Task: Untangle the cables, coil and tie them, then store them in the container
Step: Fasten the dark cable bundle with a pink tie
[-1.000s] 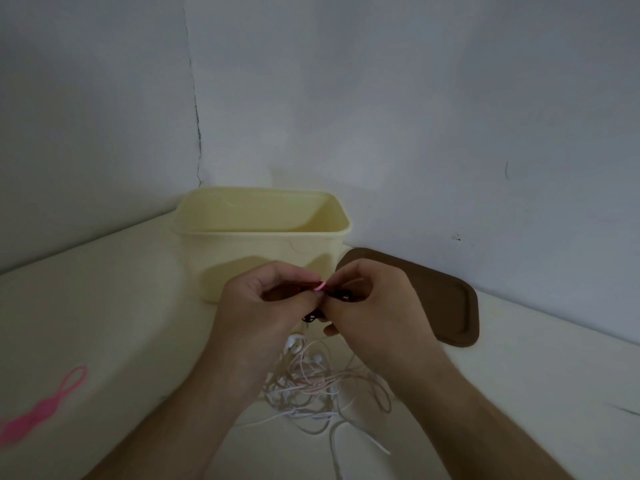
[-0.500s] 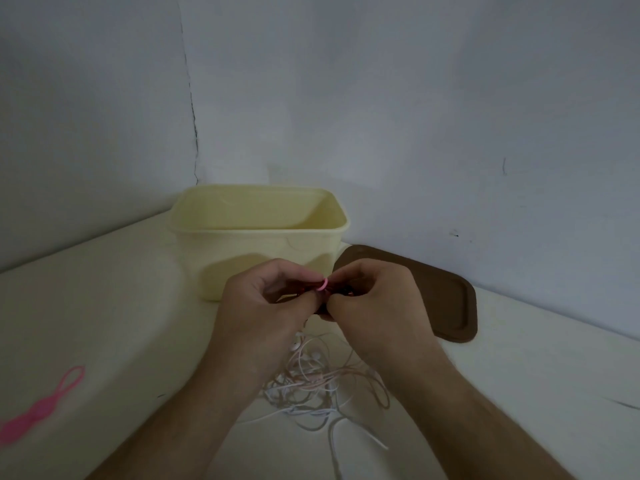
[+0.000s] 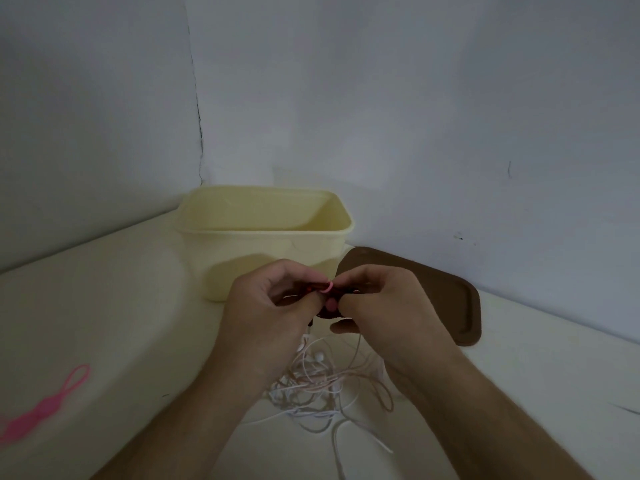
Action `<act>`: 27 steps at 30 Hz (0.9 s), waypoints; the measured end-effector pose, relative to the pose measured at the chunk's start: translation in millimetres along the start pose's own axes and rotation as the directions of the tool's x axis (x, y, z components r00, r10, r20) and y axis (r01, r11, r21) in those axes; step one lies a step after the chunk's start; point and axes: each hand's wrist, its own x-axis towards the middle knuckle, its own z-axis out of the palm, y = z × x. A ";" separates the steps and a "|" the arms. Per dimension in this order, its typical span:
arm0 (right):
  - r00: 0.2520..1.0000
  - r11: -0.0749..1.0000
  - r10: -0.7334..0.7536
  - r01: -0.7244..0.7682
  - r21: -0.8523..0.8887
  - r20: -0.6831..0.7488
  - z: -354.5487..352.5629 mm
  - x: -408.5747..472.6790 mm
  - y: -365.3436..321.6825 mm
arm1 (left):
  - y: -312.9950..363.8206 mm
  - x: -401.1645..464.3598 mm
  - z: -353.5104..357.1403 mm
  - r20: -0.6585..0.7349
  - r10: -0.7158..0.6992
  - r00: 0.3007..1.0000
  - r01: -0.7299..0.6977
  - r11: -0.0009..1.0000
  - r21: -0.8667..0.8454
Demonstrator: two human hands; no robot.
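You see two hands: left hand [image 3: 266, 313], right hand [image 3: 384, 313]. One yellow container [image 3: 263, 244]. One brown lid [image 3: 433, 292]. Two pink ties: one between your fingers [image 3: 326, 287], one on table [image 3: 45, 407]. One tangled pile of white and pinkish cables [image 3: 322, 386]; strand count unclear.

Dim grey walls [image 3: 415, 116], cream tabletop [image 3: 104, 323]

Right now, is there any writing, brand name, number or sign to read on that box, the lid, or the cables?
None can be read.
Cream container: plain walls, no label visible.
Brown lid: no print visible.
Tangled white cables: too thin to show any marking.
Pink tie on the table: no text.
Small dark bundle pinched by the left hand and right hand: mostly hidden, nothing legible.
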 end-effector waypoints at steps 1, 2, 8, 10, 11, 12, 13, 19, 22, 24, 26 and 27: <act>1.000 1.000 0.011 -0.011 0.013 0.020 -0.6 1.2 0.2 | -0.3 0.5 -0.8 -0.006 -0.003 1.000 0.003 1.000 0.002; 0.999 0.999 0.020 -0.021 0.031 0.040 -1.0 2.3 0.0 | -0.2 0.7 -1.8 -0.009 -0.007 1.000 0.007 1.000 -0.002; 0.993 0.985 0.035 -0.053 0.162 0.113 -4.3 4.6 -1.2 | 0.4 3.7 -4.7 -0.015 -0.020 1.000 0.019 1.000 -0.023; 0.990 0.977 0.036 -0.063 0.201 0.134 -6.3 4.9 -1.8 | 0.9 4.6 -6.1 -0.008 -0.044 0.999 0.043 0.998 -0.048; 0.989 0.974 0.038 -0.069 0.216 0.145 -7.6 5.3 -2.5 | 1.0 5.1 -6.9 -0.007 -0.049 0.999 0.049 0.998 -0.046; 0.988 0.972 0.039 -0.073 0.222 0.152 -9.2 5.8 -3.2 | 1.1 5.6 -7.2 -0.008 -0.055 0.998 0.054 0.998 -0.037; 0.986 0.972 0.040 -0.075 0.221 0.159 -10.4 6.2 -3.9 | 0.6 6.2 -7.6 -0.009 -0.061 0.998 0.061 0.998 -0.032; 0.976 0.972 0.047 -0.094 0.215 0.214 -10.2 4.7 -4.7 | -2.1 7.4 -7.4 -0.004 -0.069 0.998 0.068 0.996 -0.063; 0.974 0.975 0.026 -0.075 0.210 0.227 -9.2 3.7 -4.1 | -2.9 7.9 -8.8 -0.006 -0.070 0.998 0.069 0.992 -0.103; 0.969 0.974 0.020 -0.075 0.213 0.248 -11.0 4.1 -3.5 | -4.5 9.8 -10.0 -0.008 -0.092 0.996 0.090 0.986 -0.143; 0.968 0.982 0.028 -0.073 0.174 0.249 -13.4 5.4 -2.8 | -5.5 11.2 -10.4 0.009 -0.117 0.993 0.116 0.975 -0.190; 0.970 0.986 0.034 -0.072 0.150 0.243 -14.4 5.9 -2.5 | -5.7 11.3 -10.1 0.019 -0.125 0.992 0.126 0.971 -0.205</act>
